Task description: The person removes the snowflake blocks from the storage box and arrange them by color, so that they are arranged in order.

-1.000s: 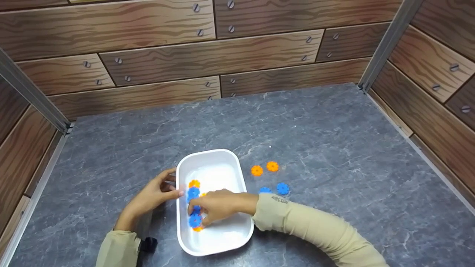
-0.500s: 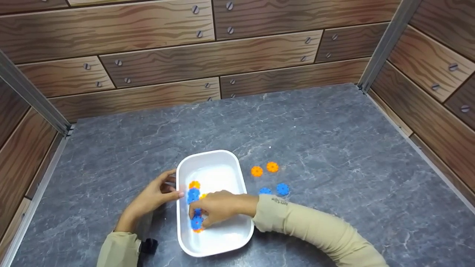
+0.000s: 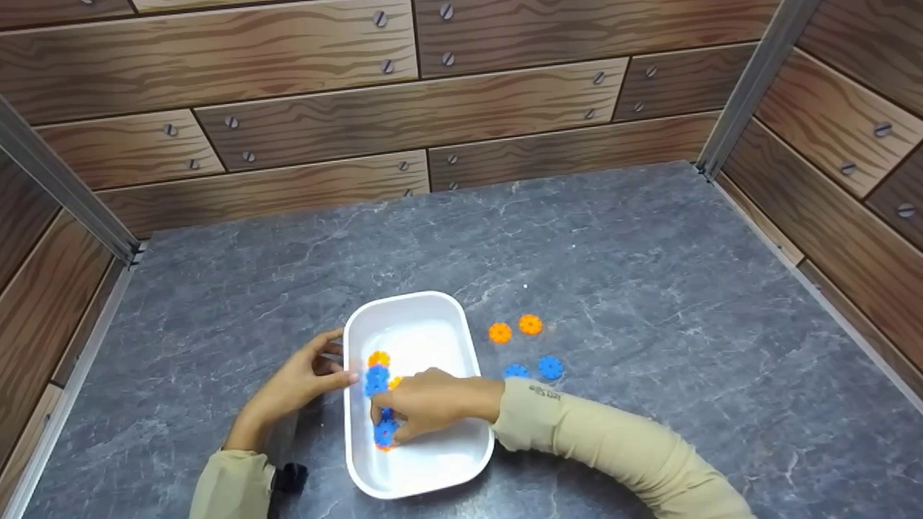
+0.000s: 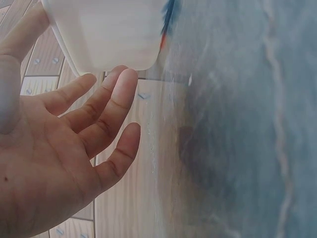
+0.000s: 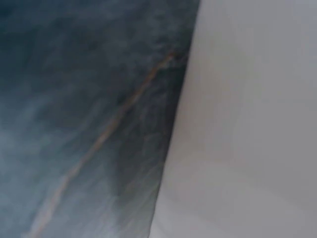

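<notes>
A white plastic tray (image 3: 433, 472) stands on the grey marbled tabletop. My left hand (image 3: 296, 378) holds its left side, with the thumb over the rim and the fingers against the outer wall; the left wrist view also shows this hand (image 4: 74, 139). Inside the tray my right hand (image 3: 429, 404) reaches down and pinches a blue notched disc (image 3: 386, 432), with an orange edge showing below it. Just above lie another blue disc (image 3: 376, 380) and an orange disc (image 3: 378, 359). The right hand partly covers more pieces. No hand shows in the right wrist view.
Right of the tray lie two orange discs, one nearer (image 3: 500, 332) and one farther (image 3: 531, 324). Two blue discs, one whole (image 3: 550, 367) and one partly behind the sleeve (image 3: 516, 371), lie below them. Wood-patterned walls (image 3: 310, 126) enclose the tabletop.
My right hand and the blue disc at its fingertips have shifted slightly right and down within the tray. The left hand keeps its place on the rim.
</notes>
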Action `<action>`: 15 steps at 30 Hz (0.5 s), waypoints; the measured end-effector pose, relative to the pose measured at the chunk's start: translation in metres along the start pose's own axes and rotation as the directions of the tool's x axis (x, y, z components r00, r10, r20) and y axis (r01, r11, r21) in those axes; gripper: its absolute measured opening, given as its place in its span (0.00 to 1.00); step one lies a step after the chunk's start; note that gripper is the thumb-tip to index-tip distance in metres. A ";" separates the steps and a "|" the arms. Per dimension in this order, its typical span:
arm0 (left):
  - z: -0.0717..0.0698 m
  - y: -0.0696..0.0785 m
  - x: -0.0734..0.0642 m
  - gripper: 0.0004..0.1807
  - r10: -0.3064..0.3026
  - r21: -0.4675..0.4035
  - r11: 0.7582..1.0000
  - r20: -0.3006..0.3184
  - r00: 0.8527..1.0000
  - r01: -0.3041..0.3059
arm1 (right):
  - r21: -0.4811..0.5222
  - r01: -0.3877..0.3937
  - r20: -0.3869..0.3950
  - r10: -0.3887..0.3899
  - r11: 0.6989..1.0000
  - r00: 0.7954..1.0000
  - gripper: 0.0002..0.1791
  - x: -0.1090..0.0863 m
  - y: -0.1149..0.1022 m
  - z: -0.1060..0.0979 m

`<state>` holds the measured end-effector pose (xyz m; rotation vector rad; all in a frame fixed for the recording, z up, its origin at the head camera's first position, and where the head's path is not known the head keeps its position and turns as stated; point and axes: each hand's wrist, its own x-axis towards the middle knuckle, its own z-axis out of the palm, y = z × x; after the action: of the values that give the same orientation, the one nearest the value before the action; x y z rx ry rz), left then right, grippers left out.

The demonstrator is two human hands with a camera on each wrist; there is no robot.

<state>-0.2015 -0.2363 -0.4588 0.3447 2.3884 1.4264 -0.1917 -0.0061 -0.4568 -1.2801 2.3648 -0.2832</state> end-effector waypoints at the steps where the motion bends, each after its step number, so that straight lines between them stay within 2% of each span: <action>1: 0.000 0.000 0.000 0.43 -0.001 0.000 1.000 -0.001 1.000 0.001 | 0.000 -0.001 0.001 0.001 1.000 1.000 0.15 0.000 0.000 0.000; 8: 0.000 0.001 0.000 0.42 0.015 -0.003 1.000 0.004 1.000 -0.015 | -0.013 -0.029 -0.004 0.029 0.999 1.000 0.17 -0.005 0.000 -0.007; 15: 0.000 0.000 0.000 0.43 0.035 -0.004 0.999 0.004 0.999 -0.035 | -0.052 -0.019 -0.033 0.017 0.998 0.999 0.18 -0.020 0.001 -0.023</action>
<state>-0.2018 -0.2367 -0.4589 0.3905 2.3872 1.4440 -0.1934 0.0105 -0.4311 -1.2861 2.4249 -0.2396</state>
